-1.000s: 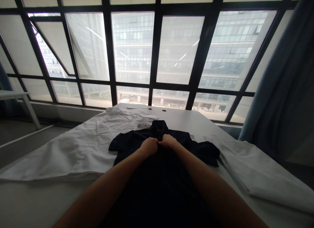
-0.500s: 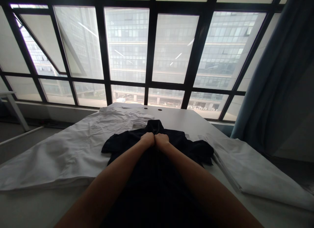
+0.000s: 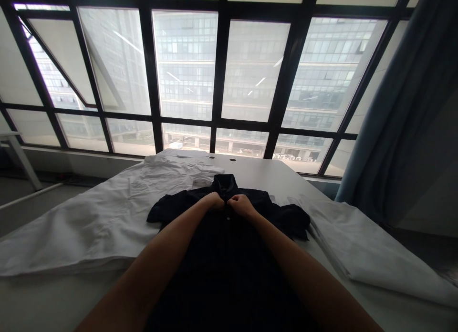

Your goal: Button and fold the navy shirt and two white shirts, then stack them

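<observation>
A dark, short-sleeved collared shirt (image 3: 229, 265) lies front up, its collar pointing toward the window. Just below the collar, my left hand (image 3: 215, 201) is closed on the left side of the shirt's front opening. Close beside it, my right hand (image 3: 241, 204) pinches the other edge of the opening with thumb and fingertips. A small light button (image 3: 228, 218) shows on the front strip below the hands. The fingertips of my left hand are partly hidden.
White cloth garments (image 3: 103, 212) spread over the left of the white table (image 3: 265, 172). A folded white cloth (image 3: 375, 248) lies at the right. Behind the table stand dark-framed windows (image 3: 186, 65), with a blue-grey curtain (image 3: 390, 112) at the right.
My hands have parted slightly at the shirt's opening, and my right hand has turned into a fingertip pinch. The button below them has come into view.
</observation>
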The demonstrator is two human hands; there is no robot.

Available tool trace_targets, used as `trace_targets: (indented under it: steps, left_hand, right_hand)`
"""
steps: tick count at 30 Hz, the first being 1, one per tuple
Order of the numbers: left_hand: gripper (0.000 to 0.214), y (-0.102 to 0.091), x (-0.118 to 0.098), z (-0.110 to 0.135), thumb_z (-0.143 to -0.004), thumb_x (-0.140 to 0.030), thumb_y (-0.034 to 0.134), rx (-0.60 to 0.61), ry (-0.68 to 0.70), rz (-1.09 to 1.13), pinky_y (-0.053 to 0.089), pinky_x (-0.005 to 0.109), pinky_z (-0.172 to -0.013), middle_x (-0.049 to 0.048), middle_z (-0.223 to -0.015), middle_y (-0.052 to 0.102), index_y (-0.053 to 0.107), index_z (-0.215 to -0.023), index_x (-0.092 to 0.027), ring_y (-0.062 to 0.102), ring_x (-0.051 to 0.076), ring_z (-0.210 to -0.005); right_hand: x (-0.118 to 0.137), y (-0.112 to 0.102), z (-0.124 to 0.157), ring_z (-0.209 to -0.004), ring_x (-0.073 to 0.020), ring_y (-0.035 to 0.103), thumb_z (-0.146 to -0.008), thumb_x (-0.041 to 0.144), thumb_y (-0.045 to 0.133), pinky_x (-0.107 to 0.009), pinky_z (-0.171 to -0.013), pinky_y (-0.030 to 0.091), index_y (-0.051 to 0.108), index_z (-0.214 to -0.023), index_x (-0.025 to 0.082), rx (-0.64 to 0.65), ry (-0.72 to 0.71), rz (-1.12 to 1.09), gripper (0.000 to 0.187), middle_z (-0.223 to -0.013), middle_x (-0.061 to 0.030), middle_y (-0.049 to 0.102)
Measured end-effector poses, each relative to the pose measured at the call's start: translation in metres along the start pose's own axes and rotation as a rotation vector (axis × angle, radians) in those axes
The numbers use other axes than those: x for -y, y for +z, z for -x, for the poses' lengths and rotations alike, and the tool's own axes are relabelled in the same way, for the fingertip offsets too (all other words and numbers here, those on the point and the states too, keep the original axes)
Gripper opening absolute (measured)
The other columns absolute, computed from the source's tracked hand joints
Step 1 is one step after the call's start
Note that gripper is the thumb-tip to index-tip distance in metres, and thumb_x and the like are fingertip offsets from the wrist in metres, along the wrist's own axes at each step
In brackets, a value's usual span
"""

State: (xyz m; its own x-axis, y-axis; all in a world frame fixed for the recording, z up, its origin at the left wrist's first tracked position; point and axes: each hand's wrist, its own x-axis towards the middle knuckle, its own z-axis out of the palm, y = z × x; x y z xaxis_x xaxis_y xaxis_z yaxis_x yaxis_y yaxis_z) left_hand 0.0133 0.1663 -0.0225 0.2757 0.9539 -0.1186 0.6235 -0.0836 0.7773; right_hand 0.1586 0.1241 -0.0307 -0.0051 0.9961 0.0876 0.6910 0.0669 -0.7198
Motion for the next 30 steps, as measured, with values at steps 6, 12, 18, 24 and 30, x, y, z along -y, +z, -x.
trace_targets:
  steps: [6, 12, 18, 24, 30]
  left_hand:
    - [0.023, 0.011, 0.004, 0.025, -0.079, -0.015, 0.064, -0.003, -0.105, 0.227, 0.034, 0.021, -0.041, -0.0035, -0.046, 0.046, 0.055, -0.058, -0.013, 0.044, 0.009, -0.04]
    - [0.018, 0.017, 0.016, 0.035, -0.087, -0.026, 0.062, -0.024, -0.045, 0.372, 0.029, 0.016, -0.039, -0.0046, -0.048, 0.048, 0.067, -0.08, -0.01, 0.042, 0.005, -0.04]
    - [0.02, 0.023, 0.019, 0.036, -0.087, -0.027, 0.063, -0.077, 0.031, 0.383, 0.028, 0.016, -0.039, -0.006, -0.045, 0.047, 0.071, -0.09, -0.009, 0.04, 0.005, -0.038]
    - [0.019, 0.025, 0.017, 0.039, -0.089, -0.02, 0.056, -0.113, 0.033, 0.342, 0.027, 0.017, -0.04, -0.0065, -0.043, 0.046, 0.071, -0.087, -0.009, 0.039, 0.005, -0.037]
    - [0.019, 0.025, 0.019, 0.036, -0.086, -0.022, 0.059, -0.073, 0.068, 0.312, 0.026, 0.017, -0.04, -0.0063, -0.043, 0.046, 0.07, -0.078, -0.01, 0.039, 0.006, -0.038]
  right_hand:
    - [-0.014, 0.011, 0.01, -0.055, -0.0138, 0.065, -0.077, 0.018, 0.058, -0.021, -0.047, 0.05, 0.061, -0.084, 0.015, -0.045, -0.012, -0.361, 0.008, -0.074, -0.0026, 0.069]
    - [-0.022, 0.016, 0.016, -0.057, -0.0151, 0.065, -0.079, 0.023, 0.058, -0.024, -0.05, 0.053, 0.061, -0.084, 0.016, -0.048, -0.08, -0.399, 0.009, -0.077, -0.0033, 0.069]
    - [-0.026, 0.018, 0.017, -0.058, -0.0132, 0.065, -0.08, 0.026, 0.058, -0.022, -0.054, 0.051, 0.065, -0.088, 0.015, -0.077, -0.163, -0.249, 0.015, -0.081, -0.0035, 0.071]
    - [-0.024, 0.015, 0.021, -0.058, -0.0124, 0.063, -0.079, 0.025, 0.061, -0.021, -0.054, 0.049, 0.067, -0.088, 0.014, -0.068, -0.181, -0.227, 0.015, -0.075, -0.0024, 0.07]
    - [-0.016, 0.011, 0.017, -0.045, -0.0102, 0.057, -0.085, 0.019, 0.05, -0.02, -0.042, 0.043, 0.065, -0.085, 0.013, 0.008, 0.008, -0.433, 0.016, -0.065, -0.0015, 0.067]
